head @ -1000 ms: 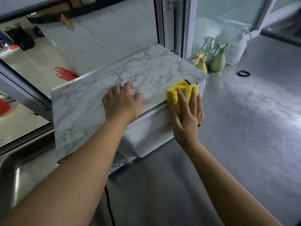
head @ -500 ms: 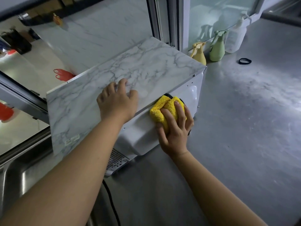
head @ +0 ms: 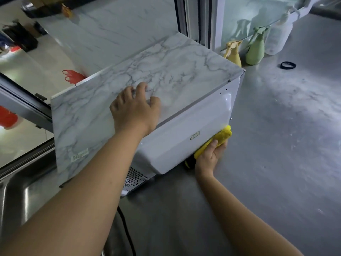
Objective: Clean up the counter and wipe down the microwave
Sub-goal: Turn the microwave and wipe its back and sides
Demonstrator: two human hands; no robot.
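A white microwave [head: 186,130] with a marble-patterned top stands on the grey counter [head: 276,145], its white back panel facing me. My left hand [head: 135,109] rests on the marble top, fingertips bent onto the surface. Low at the panel's right bottom corner, my right hand [head: 209,157] grips a yellow cloth [head: 220,138] and presses it against the panel. Part of the cloth is hidden under the microwave's edge.
A yellow spray bottle [head: 233,54], a green spray bottle [head: 255,49] and a clear bottle [head: 278,36] stand by the window behind the microwave. A black hair tie [head: 288,65] lies on the counter. The black power cord [head: 127,235] trails toward me. A steel sink [head: 20,198] is at left.
My right hand has carried the yellow cloth from the microwave's top right edge down across the back panel to its bottom right corner. My left hand has stayed on the top.
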